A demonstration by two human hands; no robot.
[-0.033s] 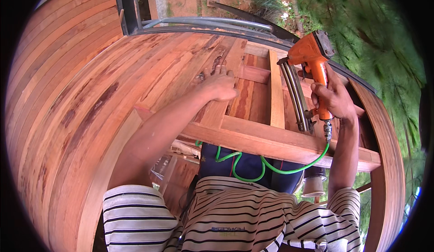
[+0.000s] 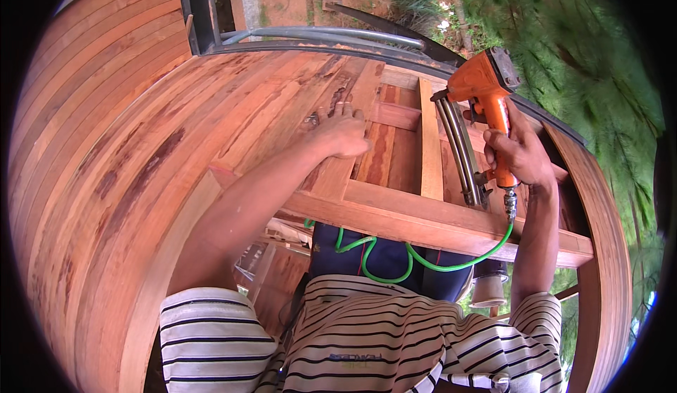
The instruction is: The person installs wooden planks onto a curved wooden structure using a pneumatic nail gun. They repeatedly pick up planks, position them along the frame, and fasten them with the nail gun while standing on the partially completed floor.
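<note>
My right hand [image 2: 520, 150] is wrapped round the grip of an orange pneumatic nail gun [image 2: 498, 114]. The gun's long metal magazine [image 2: 462, 153] slants down over the open part of a wooden frame [image 2: 437, 213]. From the bottom of the grip a green air hose [image 2: 458, 268] loops away to the left. My left hand [image 2: 343, 132] rests with fingers stretched out on the last reddish plank [image 2: 360, 104] of the planked surface, at the edge of the frame's gap. That hand holds nothing.
Reddish planks [image 2: 176, 146] cover the surface to the left. A loose lighter strip [image 2: 431, 139] lies across the open frame. A dark metal rail [image 2: 317, 44] runs along the far edge, with a grey pipe [image 2: 331, 33] beside it. Green foliage [image 2: 599, 76] hangs at the right.
</note>
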